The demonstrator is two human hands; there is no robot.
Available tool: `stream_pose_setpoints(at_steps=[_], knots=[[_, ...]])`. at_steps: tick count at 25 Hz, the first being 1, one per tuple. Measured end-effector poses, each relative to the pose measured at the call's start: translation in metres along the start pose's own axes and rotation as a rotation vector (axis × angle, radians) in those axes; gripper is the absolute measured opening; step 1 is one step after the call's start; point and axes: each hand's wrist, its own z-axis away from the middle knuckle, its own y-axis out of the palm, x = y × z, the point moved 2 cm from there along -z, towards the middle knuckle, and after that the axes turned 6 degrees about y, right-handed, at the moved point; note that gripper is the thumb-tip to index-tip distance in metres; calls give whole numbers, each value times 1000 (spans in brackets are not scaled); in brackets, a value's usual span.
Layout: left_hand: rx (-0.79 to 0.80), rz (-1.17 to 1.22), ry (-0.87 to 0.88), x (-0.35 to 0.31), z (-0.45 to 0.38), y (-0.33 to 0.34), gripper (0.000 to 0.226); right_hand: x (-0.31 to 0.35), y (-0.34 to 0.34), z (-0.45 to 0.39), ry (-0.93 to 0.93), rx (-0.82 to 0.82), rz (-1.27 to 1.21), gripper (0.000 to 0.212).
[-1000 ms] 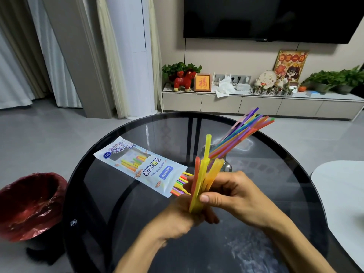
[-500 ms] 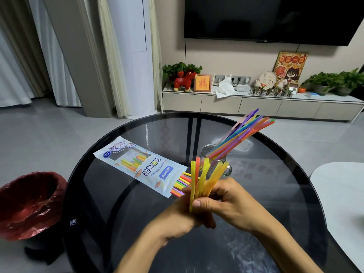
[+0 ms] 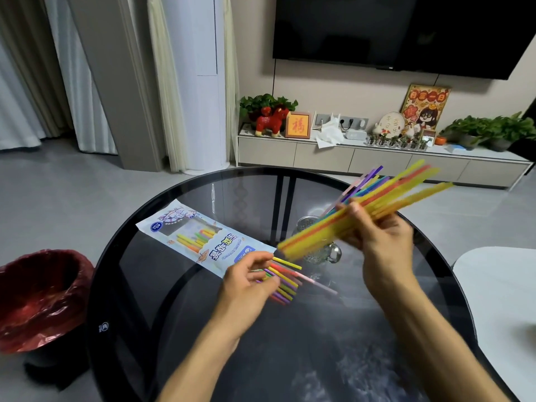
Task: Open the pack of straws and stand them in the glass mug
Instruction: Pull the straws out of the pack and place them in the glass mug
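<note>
My right hand (image 3: 383, 239) grips a bundle of yellow and orange straws (image 3: 400, 198), slanted up to the right over the glass mug (image 3: 322, 250). The mug stands on the round black glass table (image 3: 174, 300) and is partly hidden by that bundle. Several purple, blue and pink straws (image 3: 368, 178) lean out of it. The white and blue straw pack (image 3: 203, 236) lies flat to the left with its open end towards me. Loose coloured straws (image 3: 285, 281) stick out of that end. My left hand (image 3: 246, 285) has its thumb and fingers curled around their ends.
A red-lined waste bin (image 3: 40, 297) stands on the floor left of the table. A white table's edge (image 3: 499, 288) lies at the right. Behind are a low TV cabinet (image 3: 377, 161) with plants and ornaments, a wall television and curtains.
My right hand carried the yellow bundle up and right, tilting it over the mug. My left hand let go of that bundle and went back to the straws at the pack's open end.
</note>
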Motion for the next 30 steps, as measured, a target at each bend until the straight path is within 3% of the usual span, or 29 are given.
stream_pose_setpoints(at_steps=[3,7,15,17,20,24,26,28,30], knots=[[-94,-15,-38,0,-2,-9,27,7,-3,-45,-58,-296,-83,10],[-63,-41,-29,2,-1,-9,26,-24,-2,-69,-40,-380,173,15],[-41,-78,14,-1,-5,-7,27,-55,4,-76,84,-279,405,21],[-62,-268,72,2,-8,-10,22,-47,-2,-70,119,-279,469,21],[-24,-768,221,13,-18,-10,26,-25,-13,-55,158,-271,553,34],[233,-1157,81,46,-22,-3,59,-34,-29,-16,198,-186,618,23],[308,-1207,56,50,-18,-2,60,-56,-30,4,143,-31,787,18],[346,-1200,70,47,-15,-3,58,-78,-19,23,-35,142,1159,19],[359,-1173,104,44,-9,-5,55,-100,-1,35,-277,200,1516,30]])
